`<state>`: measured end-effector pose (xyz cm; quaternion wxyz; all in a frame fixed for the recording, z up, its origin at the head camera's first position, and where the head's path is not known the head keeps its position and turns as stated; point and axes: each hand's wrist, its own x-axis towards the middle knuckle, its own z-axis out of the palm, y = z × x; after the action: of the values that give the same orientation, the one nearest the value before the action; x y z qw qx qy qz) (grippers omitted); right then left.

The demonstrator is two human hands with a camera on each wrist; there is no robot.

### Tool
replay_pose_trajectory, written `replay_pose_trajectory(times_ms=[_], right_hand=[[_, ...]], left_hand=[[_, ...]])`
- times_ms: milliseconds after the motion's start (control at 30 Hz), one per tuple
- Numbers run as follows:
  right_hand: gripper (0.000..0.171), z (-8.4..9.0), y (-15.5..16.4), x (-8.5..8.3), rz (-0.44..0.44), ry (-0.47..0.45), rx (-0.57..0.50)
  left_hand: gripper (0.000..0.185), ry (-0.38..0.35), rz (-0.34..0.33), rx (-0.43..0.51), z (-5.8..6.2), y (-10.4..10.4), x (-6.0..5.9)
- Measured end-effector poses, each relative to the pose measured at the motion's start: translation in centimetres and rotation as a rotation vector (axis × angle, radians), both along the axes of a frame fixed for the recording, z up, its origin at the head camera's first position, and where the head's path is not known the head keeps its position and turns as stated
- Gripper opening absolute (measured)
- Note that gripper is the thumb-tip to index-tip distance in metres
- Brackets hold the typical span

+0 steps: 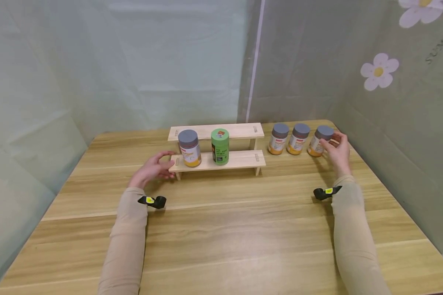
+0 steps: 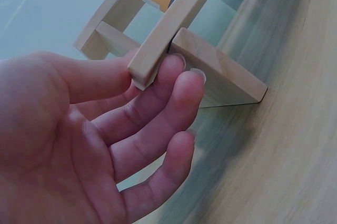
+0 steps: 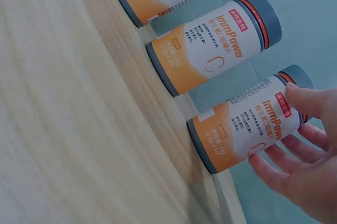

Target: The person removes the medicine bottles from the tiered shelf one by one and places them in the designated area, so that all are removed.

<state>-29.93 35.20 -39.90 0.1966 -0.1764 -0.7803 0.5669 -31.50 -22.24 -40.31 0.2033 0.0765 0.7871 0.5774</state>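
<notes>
The left hand (image 1: 152, 169) lay at the left end of the two-tier wooden rack (image 1: 243, 160). Its fingers (image 2: 174, 92) were lightly bent, their tips touching the end of the lower shelf and the side leg under it, and the thumb reached toward the same end; nothing was clasped in it. On that lower shelf, just right of the hand, stood an upright grey-capped supplement bottle (image 1: 189, 148) with a white and orange label, and next to it a taller green canister (image 1: 220, 146). The upper shelf carried nothing.

Right of the rack, three matching bottles stood in a row on the wooden table (image 1: 221, 229), near its back edge and close to one another. The leftmost bottle (image 1: 278, 139) and the middle bottle (image 1: 299, 139) stood free. The right hand (image 1: 337, 152) was at the rightmost bottle (image 1: 320, 141), which stood slightly tilted, directly to the hand's left and a little beyond it. In the right wrist view the thumb rested on the label just below the cap and the fingers (image 3: 284, 174) curved behind the body, so the hand was closing round it in a loose hold rather than a tight clench. This bottle's long axis ran near vertical, base on the table, cap up. The right hand was plainly the nearer one; the left hand was well apart from it, beyond the whole rack.
</notes>
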Motion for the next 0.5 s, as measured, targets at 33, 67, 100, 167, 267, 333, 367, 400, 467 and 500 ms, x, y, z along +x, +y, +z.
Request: replay_pose_trajectory(times_ms=[33,67,100,167,267,333,367,400,467,500], right_hand=[[0.059,0.03,-0.05,-0.05,-0.004,0.002,-0.01],[0.057,0.03,-0.1,-0.1,-0.008,0.004,-0.02],[0.056,0.03,-0.12,-0.12,-0.012,0.009,-0.024],[0.055,-0.07,-0.12,-0.2,-0.021,0.024,-0.035],[0.054,-0.38,-0.14,-0.39,-0.036,0.037,-0.038],[0.054,-0.58,-0.23,-0.55,-0.037,0.046,-0.039],[0.054,-0.66,-0.28,-0.64,-0.037,0.049,-0.039],[0.053,-0.72,-0.32,-0.74,-0.037,0.048,-0.036],[0.053,-0.71,-0.4,-0.9,-0.034,0.054,-0.039],[0.053,-0.65,-0.44,-0.98,-0.033,0.058,-0.04]], left_hand=[[0.059,0.003,0.001,-0.001,-0.02,0.01,-0.05],[0.058,0.004,0.001,-0.002,-0.03,0.03,-0.09],[0.058,0.004,0.003,-0.003,-0.03,0.06,-0.11],[0.058,0.008,0.002,-0.008,-0.03,0.1,-0.13],[0.058,0.013,-0.003,-0.02,0.02,0.11,-0.04],[0.058,0.017,-0.008,-0.025,0.08,0.07,0.07],[0.058,0.019,-0.011,-0.027,0.12,0.06,0.12],[0.059,0.022,-0.012,-0.027,0.16,0.04,0.17],[0.059,0.021,-0.011,-0.024,0.22,0.05,0.21],[0.059,0.024,-0.014,-0.022,0.25,0.09,0.19]])
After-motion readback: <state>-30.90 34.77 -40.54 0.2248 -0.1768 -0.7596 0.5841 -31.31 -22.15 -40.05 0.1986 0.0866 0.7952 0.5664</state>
